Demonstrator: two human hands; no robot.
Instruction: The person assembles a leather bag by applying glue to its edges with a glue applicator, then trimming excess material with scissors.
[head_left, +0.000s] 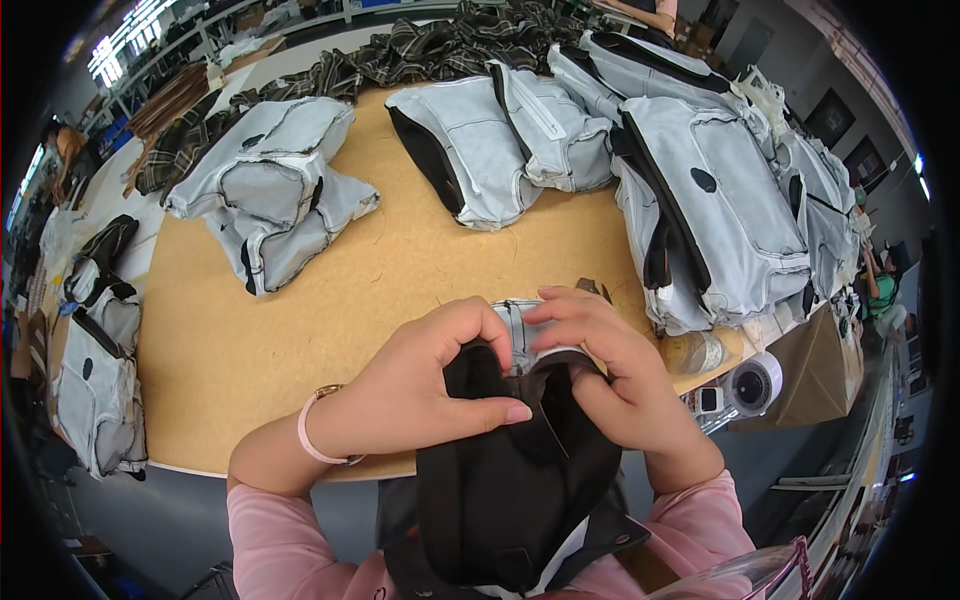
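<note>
Far left, I note a grey-and-black garment piece (98, 385) hanging off the table edge, with a second pale grey folded stack (270, 195) lying on the tan worktable (250, 330) further in. A strip of dark plaid fabric (400, 50) runs along the table's far side.

At centre, I see the left hand (415, 385), pink band at the wrist, closed around the black lining (510, 480) of a garment piece held at the near table edge; thumb and fingers are curled onto the dark cloth. Just beside it, touching the same item, the right hand (610, 370) is clamped on the pale grey denim part (520, 335), fingers folded over its top edge. The garment drapes downward toward the person's lap, between the two pink sleeves.

Behind, two more grey bundles (500, 140) rest mid-table. To the right, a tall pile of grey pieces (720, 210) sits near the table corner, with a roll of white tape (755, 382) below it
</note>
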